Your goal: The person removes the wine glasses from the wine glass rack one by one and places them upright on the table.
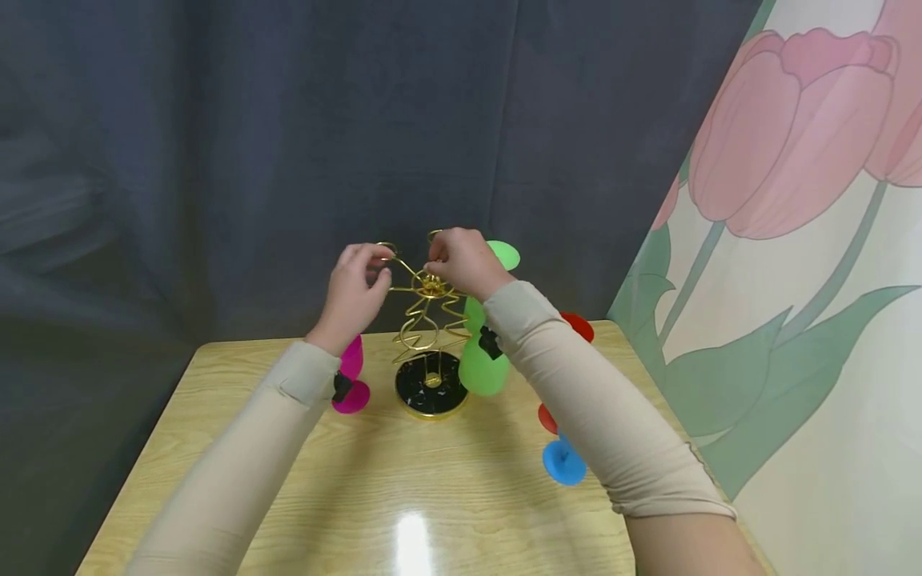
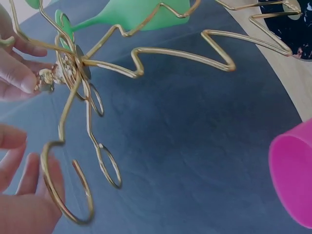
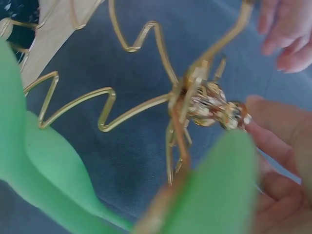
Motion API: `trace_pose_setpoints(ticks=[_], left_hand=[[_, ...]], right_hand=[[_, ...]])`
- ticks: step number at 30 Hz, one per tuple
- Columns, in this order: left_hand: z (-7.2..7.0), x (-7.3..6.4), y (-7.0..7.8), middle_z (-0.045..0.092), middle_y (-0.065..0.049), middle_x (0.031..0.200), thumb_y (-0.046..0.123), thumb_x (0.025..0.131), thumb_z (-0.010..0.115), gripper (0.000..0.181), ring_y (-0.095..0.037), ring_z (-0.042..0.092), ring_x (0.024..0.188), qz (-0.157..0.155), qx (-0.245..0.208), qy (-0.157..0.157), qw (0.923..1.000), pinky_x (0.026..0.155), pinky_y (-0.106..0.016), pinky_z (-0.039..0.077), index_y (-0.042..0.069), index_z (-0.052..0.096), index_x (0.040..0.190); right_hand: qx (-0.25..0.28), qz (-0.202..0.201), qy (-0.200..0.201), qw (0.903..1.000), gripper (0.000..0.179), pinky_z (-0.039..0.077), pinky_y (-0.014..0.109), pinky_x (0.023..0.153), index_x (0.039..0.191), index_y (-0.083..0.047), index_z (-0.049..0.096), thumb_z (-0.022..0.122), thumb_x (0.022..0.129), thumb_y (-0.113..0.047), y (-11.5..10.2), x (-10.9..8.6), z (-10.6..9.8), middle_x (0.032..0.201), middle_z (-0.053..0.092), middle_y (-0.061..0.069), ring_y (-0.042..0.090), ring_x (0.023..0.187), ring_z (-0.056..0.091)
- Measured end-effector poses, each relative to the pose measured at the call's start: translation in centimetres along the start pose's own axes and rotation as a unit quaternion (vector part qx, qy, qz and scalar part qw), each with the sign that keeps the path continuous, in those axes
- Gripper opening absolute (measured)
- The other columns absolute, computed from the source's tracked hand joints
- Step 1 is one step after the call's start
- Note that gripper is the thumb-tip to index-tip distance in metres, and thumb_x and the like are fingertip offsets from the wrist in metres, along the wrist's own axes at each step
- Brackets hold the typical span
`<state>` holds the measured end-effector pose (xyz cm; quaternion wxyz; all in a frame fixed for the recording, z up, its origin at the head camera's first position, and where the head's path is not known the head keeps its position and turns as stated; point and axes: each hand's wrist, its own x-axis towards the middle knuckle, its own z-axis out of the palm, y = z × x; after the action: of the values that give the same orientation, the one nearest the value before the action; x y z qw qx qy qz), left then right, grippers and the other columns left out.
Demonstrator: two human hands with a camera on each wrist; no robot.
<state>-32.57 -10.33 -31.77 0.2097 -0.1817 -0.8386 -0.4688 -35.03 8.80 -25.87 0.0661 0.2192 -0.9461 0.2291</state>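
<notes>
A gold wire rack [image 1: 418,334] for stemmed glasses stands on a round black base [image 1: 432,382] with a gold rim. My right hand [image 1: 464,258] pinches the ornate gold knob [image 3: 222,109] at its top between thumb and fingers. Beside the rack's left ring, my left hand [image 1: 353,292] has its fingers spread and loosely bent, holding nothing; in the left wrist view a gold hook [image 2: 83,214] passes in front of them. Green plastic goblets [image 1: 484,368] hang on the rack's right side, partly hidden by my right wrist.
On the table [image 1: 346,496], a magenta goblet [image 1: 351,396] stands left of the base, partly behind my left wrist. Red goblets [image 1: 579,326] and a blue goblet [image 1: 564,462] are on the right, partly covered by my right forearm. A dark curtain [image 1: 346,144] hangs behind.
</notes>
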Motion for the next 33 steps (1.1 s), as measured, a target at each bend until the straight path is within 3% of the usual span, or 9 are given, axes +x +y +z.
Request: trace_pose_setpoints(ticks=[6, 13, 19, 23, 27, 33], left_hand=[[0.8, 1.5, 1.0, 0.052, -0.019, 0.134, 0.008, 0.102, 0.057, 0.033, -0.032, 0.059, 0.118, -0.028, 0.026, -0.126, 0.9914, 0.101, -0.044, 0.051, 0.001, 0.057, 0.134], [1.9, 3.3, 2.1, 0.054, -0.017, 0.133, 0.012, 0.103, 0.059, 0.039, -0.030, 0.058, 0.120, -0.027, 0.071, -0.210, 0.9748, 0.101, -0.041, 0.050, 0.002, 0.054, 0.140], [2.6, 4.6, 3.1, 0.061, -0.019, 0.126, 0.006, 0.102, 0.058, 0.034, -0.031, 0.059, 0.115, 0.025, 0.144, -0.228, 0.9625, 0.098, -0.040, 0.051, -0.001, 0.060, 0.135], [2.8, 5.1, 3.5, 0.063, -0.019, 0.124, 0.004, 0.102, 0.059, 0.032, -0.031, 0.059, 0.113, 0.032, 0.174, -0.231, 0.9567, 0.098, -0.041, 0.051, -0.002, 0.063, 0.132], [2.9, 5.1, 3.8, 0.064, -0.020, 0.124, 0.004, 0.100, 0.061, 0.031, -0.032, 0.060, 0.113, 0.025, 0.170, -0.233, 0.9573, 0.098, -0.042, 0.051, -0.003, 0.065, 0.129], [3.1, 5.0, 4.4, 0.064, -0.019, 0.121, 0.001, 0.099, 0.061, 0.028, -0.032, 0.059, 0.113, 0.023, 0.167, -0.224, 0.9600, 0.098, -0.041, 0.050, -0.002, 0.067, 0.126]], right_hand=[[0.030, -0.002, -0.032, 0.9990, 0.025, 0.055, 0.039, 0.091, 0.117, 0.000, 0.072, 0.069, 0.095, -0.010, 0.7, -0.7, -1.2, 0.116, 0.072, 0.015, 0.027, 0.106, 0.068], [0.073, 0.025, -0.007, 0.9970, 0.032, 0.053, 0.043, 0.096, 0.129, -0.002, 0.066, 0.061, 0.099, -0.011, 2.7, -3.6, -2.9, 0.130, 0.066, 0.015, 0.031, 0.115, 0.063], [0.113, 0.043, 0.047, 0.9915, 0.032, 0.054, 0.045, 0.093, 0.130, -0.002, 0.064, 0.058, 0.100, -0.012, 4.7, -6.0, -3.4, 0.128, 0.065, 0.015, 0.032, 0.112, 0.064], [0.130, 0.063, 0.077, 0.9866, 0.033, 0.051, 0.046, 0.097, 0.130, -0.004, 0.064, 0.057, 0.100, -0.016, 5.8, -7.6, -3.2, 0.129, 0.063, 0.014, 0.031, 0.112, 0.064], [0.152, 0.086, 0.121, 0.9772, 0.033, 0.048, 0.048, 0.102, 0.130, -0.005, 0.064, 0.055, 0.101, -0.017, 6.8, -9.4, -2.6, 0.129, 0.063, 0.013, 0.031, 0.115, 0.061], [0.199, 0.123, 0.181, 0.9551, 0.032, 0.046, 0.047, 0.103, 0.130, -0.002, 0.062, 0.046, 0.104, -0.011, 7.9, -11.7, -0.6, 0.132, 0.062, 0.015, 0.032, 0.119, 0.058]])
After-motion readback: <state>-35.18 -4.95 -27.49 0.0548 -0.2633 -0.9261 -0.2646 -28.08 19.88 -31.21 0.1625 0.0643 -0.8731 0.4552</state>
